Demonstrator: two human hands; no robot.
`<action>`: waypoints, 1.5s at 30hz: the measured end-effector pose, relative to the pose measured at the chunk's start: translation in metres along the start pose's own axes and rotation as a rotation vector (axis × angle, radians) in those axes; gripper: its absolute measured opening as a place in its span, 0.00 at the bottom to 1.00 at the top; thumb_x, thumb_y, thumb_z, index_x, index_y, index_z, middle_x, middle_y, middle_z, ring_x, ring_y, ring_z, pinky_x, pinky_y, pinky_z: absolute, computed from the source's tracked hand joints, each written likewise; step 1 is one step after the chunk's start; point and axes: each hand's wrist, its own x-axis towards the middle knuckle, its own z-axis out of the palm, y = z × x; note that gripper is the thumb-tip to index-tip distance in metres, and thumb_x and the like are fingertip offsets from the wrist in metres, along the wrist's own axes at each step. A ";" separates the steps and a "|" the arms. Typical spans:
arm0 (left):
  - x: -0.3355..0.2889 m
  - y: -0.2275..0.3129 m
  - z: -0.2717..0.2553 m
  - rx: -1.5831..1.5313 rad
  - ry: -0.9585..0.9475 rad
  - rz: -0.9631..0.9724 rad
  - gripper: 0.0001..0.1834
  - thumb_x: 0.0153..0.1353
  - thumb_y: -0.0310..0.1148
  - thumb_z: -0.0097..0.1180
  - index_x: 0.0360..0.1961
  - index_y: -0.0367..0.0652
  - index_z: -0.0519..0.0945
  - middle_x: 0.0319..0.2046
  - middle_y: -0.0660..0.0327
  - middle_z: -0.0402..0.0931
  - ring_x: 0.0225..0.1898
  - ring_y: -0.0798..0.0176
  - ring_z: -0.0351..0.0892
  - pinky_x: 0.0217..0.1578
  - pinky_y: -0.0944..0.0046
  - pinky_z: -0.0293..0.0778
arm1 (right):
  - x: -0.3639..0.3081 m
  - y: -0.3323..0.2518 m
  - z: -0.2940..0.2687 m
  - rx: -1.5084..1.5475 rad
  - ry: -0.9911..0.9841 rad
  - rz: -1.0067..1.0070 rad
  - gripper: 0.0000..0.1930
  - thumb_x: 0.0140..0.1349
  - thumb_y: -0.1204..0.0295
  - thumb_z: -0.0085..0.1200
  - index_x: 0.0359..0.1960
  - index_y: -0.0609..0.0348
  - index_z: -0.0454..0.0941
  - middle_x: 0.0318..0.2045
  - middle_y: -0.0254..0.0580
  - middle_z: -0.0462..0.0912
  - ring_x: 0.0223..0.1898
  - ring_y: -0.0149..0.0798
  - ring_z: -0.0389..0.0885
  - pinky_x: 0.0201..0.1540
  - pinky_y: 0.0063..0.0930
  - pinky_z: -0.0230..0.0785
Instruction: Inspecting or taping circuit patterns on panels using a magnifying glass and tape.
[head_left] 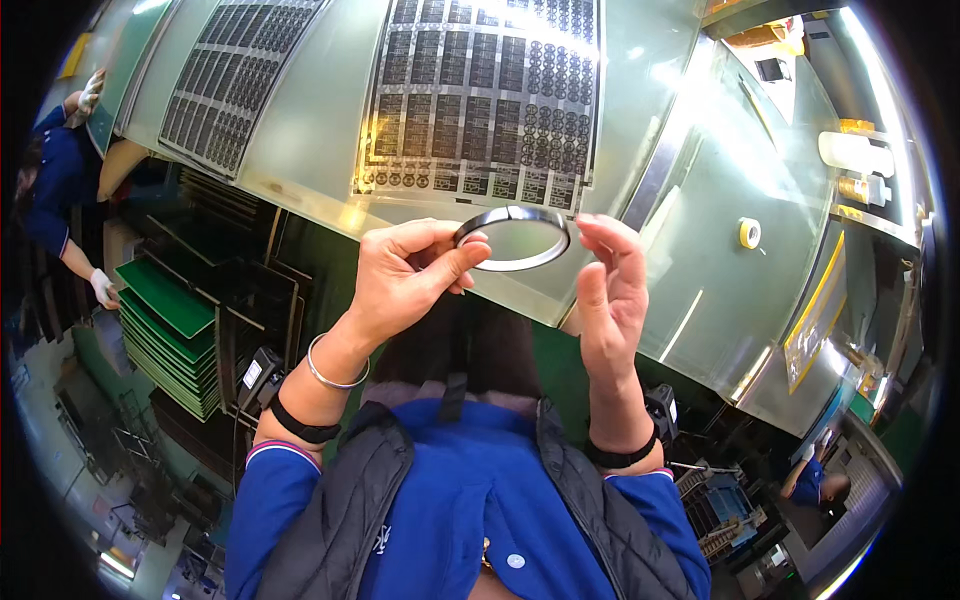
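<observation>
Between finger and thumb, my left hand (pixel 405 268) pinches the left side of a thin black ring of tape (pixel 514 214), a narrow roll with a pale inner core. It hangs tilted above the front edge of a glass-topped table. Just right of the roll, my right hand (pixel 612 285) is raised with its fingers apart and slightly bent; nothing shows in it. Beyond both hands lies a clear film sheet (pixel 480 110) printed with rows of dark circuit-like patterns.
A second patterned film (pixel 238 80) lies further left. On the right glass surface stands a yellowish tape roll (pixel 749 233), with white bottles (pixel 855 155) behind it. Green panels (pixel 172 310) are stacked at lower left, where a white-gloved person (pixel 62 190) works. Another person (pixel 815 482) is at far right.
</observation>
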 end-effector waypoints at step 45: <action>-0.017 -0.030 0.006 0.103 0.195 0.113 0.02 0.63 0.21 0.56 0.33 0.34 0.77 0.32 0.62 0.74 0.27 0.75 0.75 0.25 0.77 0.71 | -0.002 0.013 0.027 -0.521 -0.279 -0.455 0.10 0.44 0.68 0.71 0.24 0.55 0.80 0.14 0.30 0.68 0.15 0.34 0.66 0.20 0.28 0.56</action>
